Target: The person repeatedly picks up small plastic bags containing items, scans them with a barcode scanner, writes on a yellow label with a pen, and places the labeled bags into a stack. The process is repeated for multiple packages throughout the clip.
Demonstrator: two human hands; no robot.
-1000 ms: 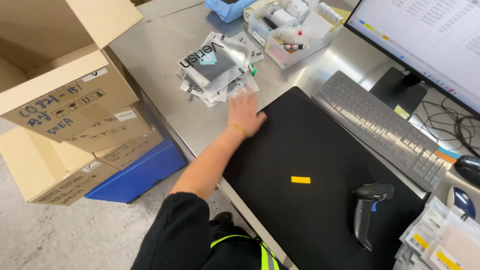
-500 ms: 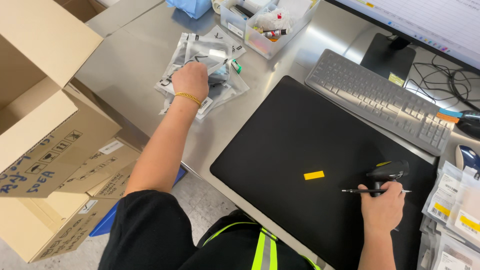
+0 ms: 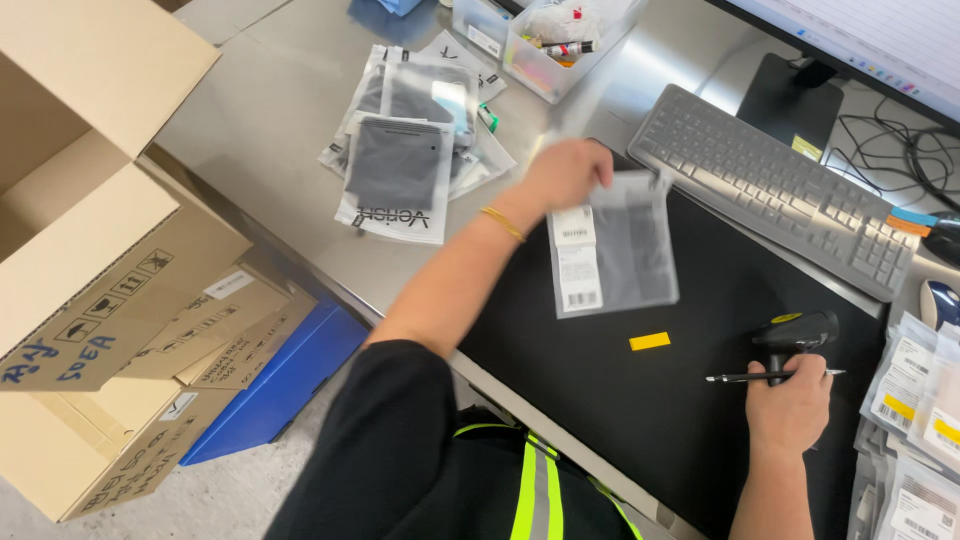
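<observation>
My left hand holds a clear plastic bag with a dark item and white labels, hanging over the black desk mat. A pile of similar bags lies on the steel table to the left. My right hand rests on the mat at the right, gripping the handle of a black barcode scanner together with a pen. A small yellow tag lies on the mat between my hands.
A grey keyboard lies beyond the mat, a monitor behind it. Clear bins stand at the back. Labelled packets are stacked at the right edge. Open cardboard boxes and a blue crate stand left of the table.
My left hand has lifted one bag off the pile and carried it right, over the mat. My right hand has stayed on the scanner and pen.
</observation>
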